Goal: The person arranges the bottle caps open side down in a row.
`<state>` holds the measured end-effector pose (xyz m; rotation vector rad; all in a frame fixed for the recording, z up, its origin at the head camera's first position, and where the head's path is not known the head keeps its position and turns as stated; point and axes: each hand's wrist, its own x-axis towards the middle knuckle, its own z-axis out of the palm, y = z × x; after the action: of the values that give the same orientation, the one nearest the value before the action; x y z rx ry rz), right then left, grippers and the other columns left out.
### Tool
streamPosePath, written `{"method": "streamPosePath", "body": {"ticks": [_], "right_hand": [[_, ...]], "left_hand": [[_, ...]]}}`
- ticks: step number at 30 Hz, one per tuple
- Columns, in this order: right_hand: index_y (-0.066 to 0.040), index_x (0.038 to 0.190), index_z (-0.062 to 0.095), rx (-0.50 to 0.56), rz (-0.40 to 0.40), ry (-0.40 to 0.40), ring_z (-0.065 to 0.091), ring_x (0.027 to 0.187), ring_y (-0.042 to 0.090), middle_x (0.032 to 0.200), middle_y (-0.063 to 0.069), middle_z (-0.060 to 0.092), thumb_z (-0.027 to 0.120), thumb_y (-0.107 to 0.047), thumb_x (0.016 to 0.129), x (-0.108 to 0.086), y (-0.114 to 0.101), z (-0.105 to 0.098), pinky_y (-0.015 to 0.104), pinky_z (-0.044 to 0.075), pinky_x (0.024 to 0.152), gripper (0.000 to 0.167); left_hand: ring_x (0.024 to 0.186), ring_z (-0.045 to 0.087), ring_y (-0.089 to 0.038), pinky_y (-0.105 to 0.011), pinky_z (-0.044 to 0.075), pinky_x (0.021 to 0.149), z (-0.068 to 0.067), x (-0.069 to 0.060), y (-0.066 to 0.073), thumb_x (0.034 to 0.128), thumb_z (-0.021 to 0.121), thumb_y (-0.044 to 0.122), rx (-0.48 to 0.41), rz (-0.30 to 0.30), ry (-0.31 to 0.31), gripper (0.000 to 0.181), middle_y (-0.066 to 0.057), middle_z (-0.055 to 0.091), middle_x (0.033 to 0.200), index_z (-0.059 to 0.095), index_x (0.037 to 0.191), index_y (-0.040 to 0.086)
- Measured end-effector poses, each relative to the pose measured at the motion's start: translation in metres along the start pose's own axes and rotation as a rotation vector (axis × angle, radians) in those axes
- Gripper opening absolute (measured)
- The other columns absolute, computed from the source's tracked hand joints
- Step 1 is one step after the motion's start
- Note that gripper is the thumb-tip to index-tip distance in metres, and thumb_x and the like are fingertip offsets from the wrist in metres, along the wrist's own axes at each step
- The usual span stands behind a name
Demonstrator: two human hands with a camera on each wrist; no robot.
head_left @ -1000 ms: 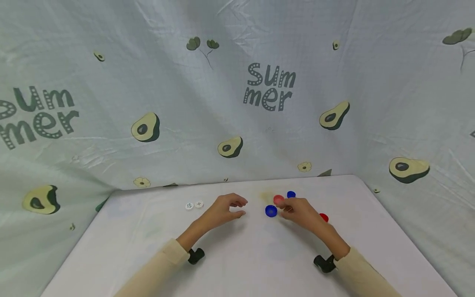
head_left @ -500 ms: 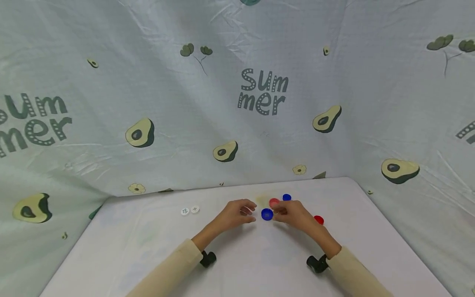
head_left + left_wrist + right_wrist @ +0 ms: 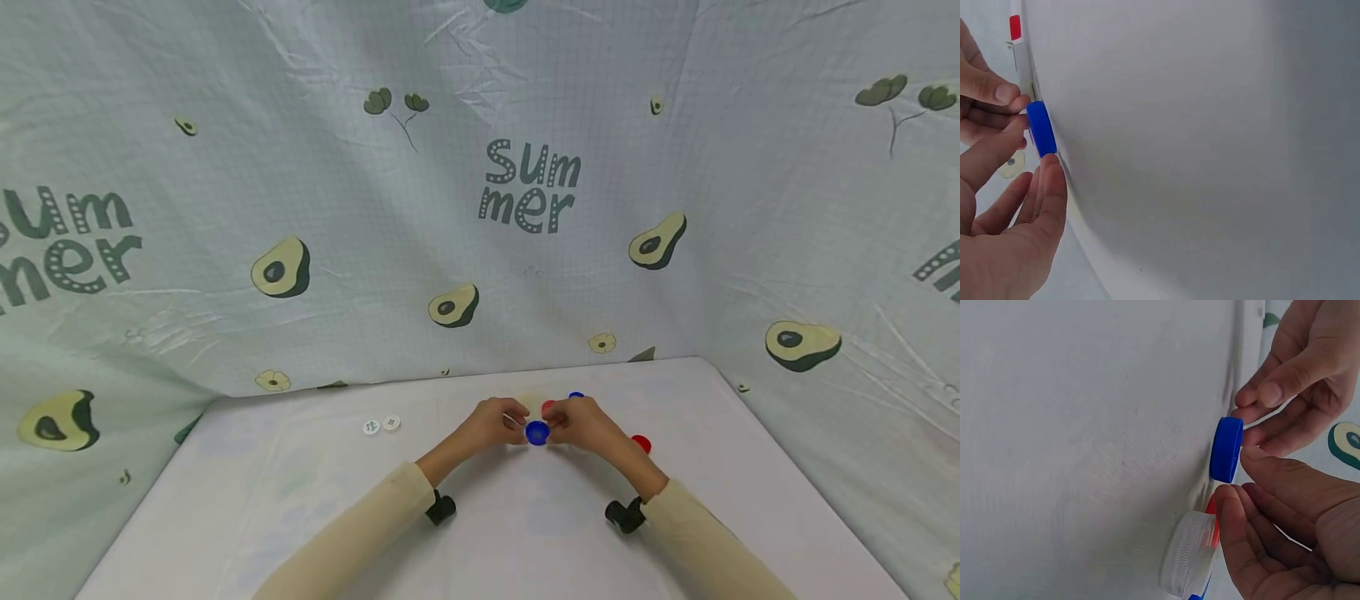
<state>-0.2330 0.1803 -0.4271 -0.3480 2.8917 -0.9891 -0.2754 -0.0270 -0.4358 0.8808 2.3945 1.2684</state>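
A blue cap (image 3: 537, 432) sits on the counter (image 3: 480, 517) between the two hands. The left hand (image 3: 491, 422) has its fingers bent and partly spread, thumb and fingertips at the cap's near side; the right hand (image 3: 588, 423) curves in likewise from the other side. Whether either one grips it or merely touches it, I cannot tell. A red cap (image 3: 548, 407) lies just beyond. Two white discs (image 3: 392, 423) carry marks too small to read; the cloth (image 3: 420, 200) behind reads "SUMMER".
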Motion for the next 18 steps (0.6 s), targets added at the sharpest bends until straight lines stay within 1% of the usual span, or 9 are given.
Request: {"method": "streamPosePath", "body": {"ticks": [4, 8, 14, 18], "right_hand": [[0.006, 0.108, 0.074, -0.009, -0.004, -0.016, 0.071, 0.085, 0.018, 0.093, 0.008, 0.076, 0.086, 0.0, 0.078, 0.004, 0.003, 0.003, 0.034, 0.061, 0.079, 0.032], [0.005, 0.107, 0.075, -0.021, -0.019, -0.03, 0.071, 0.084, 0.018, 0.093, 0.008, 0.076, 0.086, -0.001, 0.079, 0.007, 0.005, 0.003, 0.034, 0.061, 0.079, 0.03], [0.004, 0.105, 0.076, -0.01, -0.015, -0.053, 0.069, 0.081, 0.015, 0.091, 0.006, 0.075, 0.086, 0.001, 0.079, 0.006, 0.005, 0.0, 0.032, 0.06, 0.076, 0.029], [0.004, 0.105, 0.076, -0.008, -0.032, -0.054, 0.067, 0.079, 0.013, 0.088, 0.005, 0.075, 0.085, 0.002, 0.078, 0.006, 0.004, 0.001, 0.028, 0.06, 0.072, 0.028]], "left_hand": [[0.095, 0.073, -0.03, -0.027, 0.06, 0.075, 0.003, 0.006, 0.001, 0.0783, 0.082, -0.008, 0.004, -0.018, -0.002, 0.041, -0.022, 0.071, 0.108, 0.066, 0.116, -0.01], [0.089, 0.073, -0.028, -0.023, 0.058, 0.069, 0.005, 0.009, 0.005, 0.0747, 0.082, -0.011, 0.034, -0.019, 0.007, 0.04, -0.021, 0.073, 0.102, 0.068, 0.112, -0.011], [0.078, 0.069, -0.015, -0.019, 0.055, 0.065, 0.01, 0.013, 0.005, 0.0723, 0.086, -0.007, 0.078, -0.049, 0.015, 0.035, -0.014, 0.074, 0.094, 0.072, 0.104, -0.007], [0.075, 0.066, -0.011, -0.018, 0.054, 0.063, 0.012, 0.015, 0.005, 0.0706, 0.088, -0.006, 0.084, -0.058, 0.028, 0.034, -0.013, 0.074, 0.091, 0.073, 0.101, -0.006]]}}
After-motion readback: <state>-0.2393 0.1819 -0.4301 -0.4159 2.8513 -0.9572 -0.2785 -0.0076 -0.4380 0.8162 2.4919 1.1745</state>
